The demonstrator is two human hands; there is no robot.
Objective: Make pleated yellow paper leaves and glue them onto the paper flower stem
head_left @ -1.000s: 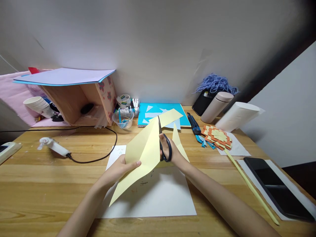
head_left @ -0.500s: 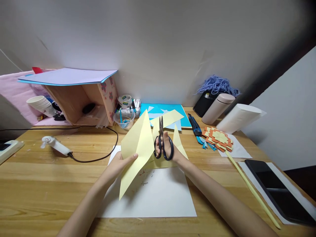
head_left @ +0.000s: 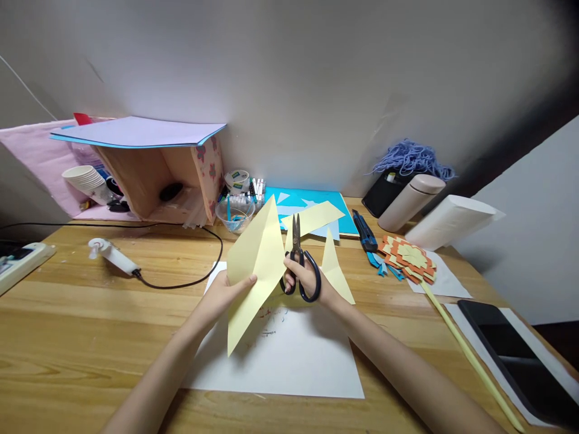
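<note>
Table: cutter beside paper flower
Scissors: blades now off yellow sheet
Left hand: pinching sheet
Right hand: gripping scissors

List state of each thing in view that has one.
Scissors, in right hand, tips up, blades nearly closed
Yellow sheet, creased, held by left hand
Utility knife, lying down; blade exposure unclear
Phone, screen dark
Paper cups, stacked
Plastic tub, open
Box, front open
Bottle, capped
Yarn, loose, tangled
</note>
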